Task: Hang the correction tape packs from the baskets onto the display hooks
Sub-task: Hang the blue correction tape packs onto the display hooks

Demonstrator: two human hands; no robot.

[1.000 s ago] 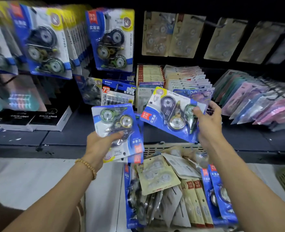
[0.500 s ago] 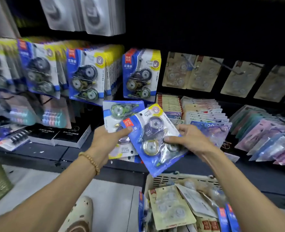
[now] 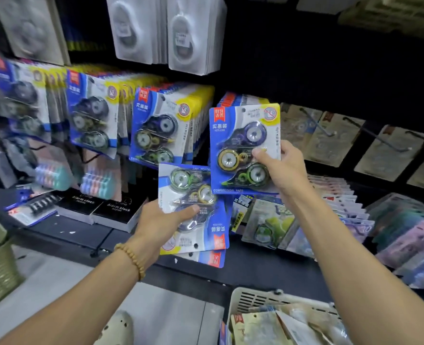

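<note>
two packs in hand: the right hand (image 3: 284,168) is gripping one upright correction tape pack (image 3: 243,148) by its right edge, thumb on the front; the left hand (image 3: 166,220) is holding a small stack of packs (image 3: 193,210) upside down, thumb pressing on the top one.
where the raised pack is: it is hanging in front of a row of matching packs (image 3: 227,99), its hang hole near the top edge, not yet on a hook as far as i can tell.
progress: three rows of blue packs (image 3: 156,125) are already hanging to the left; the white basket (image 3: 255,298) at the bottom is still holding many packs, so most of the work is likely remaining.
open room: the dark wall above and right of the raised pack is giving free space; bare hooks (image 3: 316,124) are sticking out just to the right and could be snagging a sleeve.
edges: the hanging packs on the left are sitting close beside the raised one.
</note>
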